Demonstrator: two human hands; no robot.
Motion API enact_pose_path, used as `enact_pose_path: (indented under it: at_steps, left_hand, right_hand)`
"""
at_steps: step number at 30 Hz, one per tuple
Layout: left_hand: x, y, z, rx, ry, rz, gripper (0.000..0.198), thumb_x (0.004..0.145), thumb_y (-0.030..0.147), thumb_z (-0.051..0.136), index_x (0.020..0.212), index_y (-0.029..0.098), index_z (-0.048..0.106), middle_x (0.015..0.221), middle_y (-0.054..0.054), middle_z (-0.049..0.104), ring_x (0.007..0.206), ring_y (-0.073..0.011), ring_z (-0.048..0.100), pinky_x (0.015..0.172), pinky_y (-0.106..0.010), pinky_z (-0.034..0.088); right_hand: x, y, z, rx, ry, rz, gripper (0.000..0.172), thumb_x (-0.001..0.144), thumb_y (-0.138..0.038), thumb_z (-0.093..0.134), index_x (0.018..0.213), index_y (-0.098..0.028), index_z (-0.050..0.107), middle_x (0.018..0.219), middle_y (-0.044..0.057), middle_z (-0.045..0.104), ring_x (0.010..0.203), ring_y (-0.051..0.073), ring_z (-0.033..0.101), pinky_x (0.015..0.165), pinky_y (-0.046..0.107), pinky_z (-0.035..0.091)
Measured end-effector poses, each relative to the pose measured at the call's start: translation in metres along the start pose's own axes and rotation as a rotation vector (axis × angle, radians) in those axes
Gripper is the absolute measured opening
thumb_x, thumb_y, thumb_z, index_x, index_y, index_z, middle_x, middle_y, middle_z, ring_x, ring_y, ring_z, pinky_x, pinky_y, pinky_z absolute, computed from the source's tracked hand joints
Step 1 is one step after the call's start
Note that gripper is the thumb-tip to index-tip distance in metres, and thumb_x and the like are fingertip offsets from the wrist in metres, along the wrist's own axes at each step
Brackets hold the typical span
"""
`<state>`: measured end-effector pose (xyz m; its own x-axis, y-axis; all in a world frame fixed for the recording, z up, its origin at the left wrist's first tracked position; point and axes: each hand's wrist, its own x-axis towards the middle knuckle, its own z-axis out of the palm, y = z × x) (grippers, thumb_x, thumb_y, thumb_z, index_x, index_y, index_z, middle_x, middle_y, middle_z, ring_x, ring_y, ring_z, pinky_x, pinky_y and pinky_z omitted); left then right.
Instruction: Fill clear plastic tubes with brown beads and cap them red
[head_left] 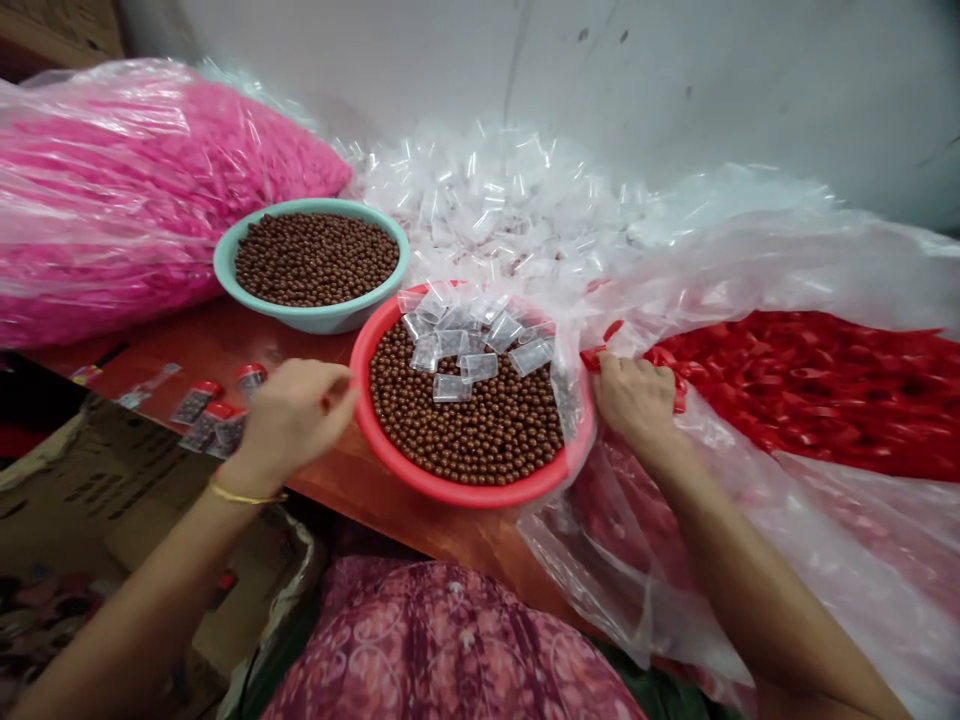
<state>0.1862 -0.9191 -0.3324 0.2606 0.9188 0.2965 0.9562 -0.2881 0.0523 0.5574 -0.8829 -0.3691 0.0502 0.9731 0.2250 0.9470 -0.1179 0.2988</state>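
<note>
Dress (450, 650) nearest; right hand (636, 400) fisted on red caps (825, 385) — grip loosely; left hand (296, 415) half-curled by red bowl (457, 490), hold unclear.

Balls (480, 430) are brown, near bowl (450, 487) red, far bowl (315, 318) teal, caps (825, 390) red.

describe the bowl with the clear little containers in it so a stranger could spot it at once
Start at the brown wooden table and find the two round bowls of small brown balls on it. The red bowl is the nearer one, between the left hand and the right hand. Unlike the teal bowl behind it, it has small clear containers lying on its balls.
</note>
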Motion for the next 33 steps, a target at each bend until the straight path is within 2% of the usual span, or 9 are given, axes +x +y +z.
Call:
enact_pose_path:
  at_steps: [3, 6, 9, 14, 18, 20, 23, 27, 33]
  left_hand:
    - [0.025, 0.047, 0.005, -0.052, -0.277, 0.138, 0.045, 0.090, 0.046, 0.038, 0.082, 0.014, 0.069, 0.084, -0.011, 0.070, 0.085, -0.0233, 0.064, 0.073, -0.030, 0.046]
    - [0.052, 0.072, 0.016, -0.037, -0.460, 0.074, 0.063, 0.090, 0.056, 0.029, 0.080, 0.009, 0.070, 0.078, -0.017, 0.069, 0.080, -0.0282, 0.066, 0.065, -0.032, 0.045]
    - [0.074, 0.076, 0.029, -0.162, -0.463, -0.008, 0.057, 0.088, 0.055, 0.037, 0.082, 0.011, 0.071, 0.078, -0.015, 0.069, 0.081, -0.0288, 0.065, 0.065, -0.033, 0.044]
    - [0.086, 0.088, 0.054, -0.652, -0.380, -0.135, 0.023, 0.073, 0.035, 0.064, 0.081, 0.013, 0.069, 0.074, -0.004, 0.067, 0.069, -0.0158, 0.059, 0.064, -0.025, 0.042]
    - [0.082, 0.100, 0.058, -0.917, -0.308, -0.151, 0.027, 0.067, 0.020, 0.068, 0.092, 0.009, 0.066, 0.077, -0.002, 0.065, 0.060, -0.0094, 0.052, 0.060, -0.022, 0.042]
    - [0.081, 0.096, 0.047, -0.806, -0.236, -0.033, 0.024, 0.069, 0.018, 0.066, 0.091, 0.010, 0.068, 0.076, -0.003, 0.064, 0.064, -0.0109, 0.053, 0.064, -0.024, 0.044]
    - [0.080, 0.083, 0.023, -0.364, -0.208, 0.305, 0.016, 0.073, 0.014, 0.059, 0.084, 0.013, 0.070, 0.080, -0.007, 0.063, 0.082, -0.0193, 0.058, 0.077, -0.032, 0.046]
    - [0.074, 0.078, 0.006, 0.128, -0.492, 0.500, 0.026, 0.082, 0.010, 0.044, 0.080, 0.010, 0.069, 0.086, -0.014, 0.063, 0.086, -0.0257, 0.060, 0.073, -0.036, 0.049]
    - [0.065, 0.087, 0.003, 0.193, -0.721, 0.545, 0.035, 0.085, 0.002, 0.032, 0.103, 0.006, 0.061, 0.097, -0.017, 0.064, 0.092, -0.0258, 0.062, 0.077, -0.037, 0.050]
  right_hand:
    - [-0.002, 0.004, 0.006, 0.038, 0.089, 0.064, 0.029, 0.082, -0.018, 0.041, 0.098, -0.006, 0.063, 0.081, 0.018, 0.065, 0.074, 0.026, 0.058, 0.062, 0.033, 0.032]
    - [-0.010, 0.013, 0.015, 0.133, 0.196, 0.129, 0.029, 0.076, -0.018, 0.044, 0.097, -0.008, 0.062, 0.082, 0.014, 0.065, 0.069, 0.023, 0.056, 0.061, 0.031, 0.031]
    - [-0.019, 0.020, 0.023, 0.202, 0.240, 0.108, 0.026, 0.074, -0.018, 0.045, 0.091, -0.011, 0.063, 0.079, 0.012, 0.064, 0.069, 0.022, 0.055, 0.064, 0.031, 0.032]
    - [-0.024, 0.022, 0.032, 0.217, 0.256, 0.051, 0.023, 0.074, -0.019, 0.046, 0.085, -0.012, 0.064, 0.070, 0.010, 0.060, 0.070, 0.023, 0.053, 0.068, 0.034, 0.031]
    - [-0.022, 0.022, 0.036, 0.256, 0.284, 0.043, 0.021, 0.073, -0.019, 0.046, 0.083, -0.013, 0.063, 0.070, 0.009, 0.059, 0.071, 0.022, 0.051, 0.070, 0.034, 0.030]
    - [-0.022, 0.023, 0.037, 0.268, 0.300, 0.035, 0.021, 0.073, -0.019, 0.046, 0.083, -0.013, 0.063, 0.069, 0.009, 0.059, 0.071, 0.022, 0.050, 0.070, 0.034, 0.031]
    - [-0.023, 0.024, 0.039, 0.278, 0.328, 0.021, 0.020, 0.073, -0.020, 0.046, 0.082, -0.014, 0.063, 0.070, 0.008, 0.060, 0.071, 0.022, 0.050, 0.071, 0.034, 0.031]
    - [-0.023, 0.025, 0.042, 0.284, 0.334, 0.017, 0.020, 0.073, -0.019, 0.046, 0.083, -0.014, 0.063, 0.071, 0.009, 0.060, 0.072, 0.022, 0.050, 0.070, 0.033, 0.031]
    - [-0.022, 0.023, 0.038, 0.304, 0.225, 0.032, 0.022, 0.076, -0.020, 0.044, 0.087, -0.014, 0.062, 0.076, 0.011, 0.060, 0.075, 0.023, 0.049, 0.070, 0.033, 0.030]
